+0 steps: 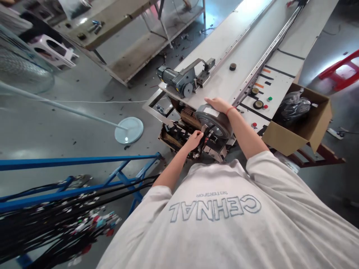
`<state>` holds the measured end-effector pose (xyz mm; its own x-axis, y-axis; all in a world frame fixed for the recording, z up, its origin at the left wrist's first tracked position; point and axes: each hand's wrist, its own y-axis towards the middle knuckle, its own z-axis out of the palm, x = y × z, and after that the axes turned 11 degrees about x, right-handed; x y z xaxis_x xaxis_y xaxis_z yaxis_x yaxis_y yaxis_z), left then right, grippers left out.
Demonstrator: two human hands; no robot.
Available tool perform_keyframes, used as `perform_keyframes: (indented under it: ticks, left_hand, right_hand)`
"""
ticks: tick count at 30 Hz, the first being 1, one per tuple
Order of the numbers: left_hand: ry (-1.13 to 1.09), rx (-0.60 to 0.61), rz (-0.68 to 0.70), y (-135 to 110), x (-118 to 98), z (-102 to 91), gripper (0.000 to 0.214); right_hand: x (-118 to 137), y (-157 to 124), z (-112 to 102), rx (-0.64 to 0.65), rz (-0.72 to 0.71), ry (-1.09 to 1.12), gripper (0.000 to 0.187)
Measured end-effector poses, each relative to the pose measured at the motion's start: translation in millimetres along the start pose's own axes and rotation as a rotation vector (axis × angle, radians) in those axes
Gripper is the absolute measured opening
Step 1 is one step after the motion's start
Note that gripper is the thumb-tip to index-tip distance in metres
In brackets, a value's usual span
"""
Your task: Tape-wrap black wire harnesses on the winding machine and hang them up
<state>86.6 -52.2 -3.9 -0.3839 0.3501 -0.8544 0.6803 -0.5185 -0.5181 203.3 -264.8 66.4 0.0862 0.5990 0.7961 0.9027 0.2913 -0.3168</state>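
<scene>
At the near end of the long workbench stands a grey round wheel (228, 125), tilted on its edge. My right hand (218, 104) lies across the top of its rim with the fingers stretched out. Just below and left of the wheel, my left hand (197, 138) is closed around a bundle of black cables (206, 135). The cable ends hang down below the fingers. A cardboard box (171, 139) with dark parts sits beside my left hand, partly under the bench end.
A geared motor (176, 80) is mounted on the workbench (215, 84). Tape rolls (258, 104) and coloured buttons (254, 125) are on its right side. An open carton (288, 138) holds a bagged dark item. At left are a blue rack (120, 175) with black cables and a round stand base (129, 130).
</scene>
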Motion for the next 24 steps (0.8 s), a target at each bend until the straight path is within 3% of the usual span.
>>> perform_keyframes:
  ticks: [3,4,6,8,11,13,16,18,20,22,24]
  left_hand:
    - [0.598,-0.039,0.037,-11,-21,17.2,0.054]
    - [0.768,-0.052,-0.01,-12,-28,25.3,0.061]
    - [0.995,-0.099,-0.125,-6,-43,40.0,0.066]
    - [1.107,-0.143,-0.172,3,-59,45.3,0.058]
    - [1.184,-0.156,-0.136,9,-82,25.9,0.046]
    - [1.209,-0.19,-0.111,3,-93,1.5,0.046]
    - [1.159,-0.246,-0.121,-5,-97,-31.1,0.045]
    - [1.052,-0.191,-0.136,-3,-90,-44.1,0.035]
    - [0.916,-0.103,-0.128,6,-78,-50.3,0.034]
    - [0.769,-0.04,-0.103,15,-67,-51.8,0.036]
    - [0.648,-0.026,-0.088,20,-60,-50.7,0.031]
  right_hand:
    - [-39,-55,9,-0.278,-0.04,0.007,0.06]
    - [-56,-75,13,-0.358,0.021,-0.041,0.055]
    - [-91,-109,21,-0.439,0.33,-0.232,0.04]
    - [-119,-131,31,-0.416,0.549,-0.394,0.042]
    - [-141,-148,44,-0.329,0.645,-0.434,0.053]
    - [-149,-156,51,-0.346,0.626,-0.393,0.054]
    - [-161,-169,57,-0.502,0.517,-0.268,0.05]
    - [-168,-178,60,-0.645,0.444,-0.002,0.045]
    - [-165,-187,64,-0.777,0.323,0.425,0.041]
    - [-151,-196,73,-0.784,0.145,0.827,0.037]
    - [-127,-206,87,-0.635,0.003,1.029,0.034]
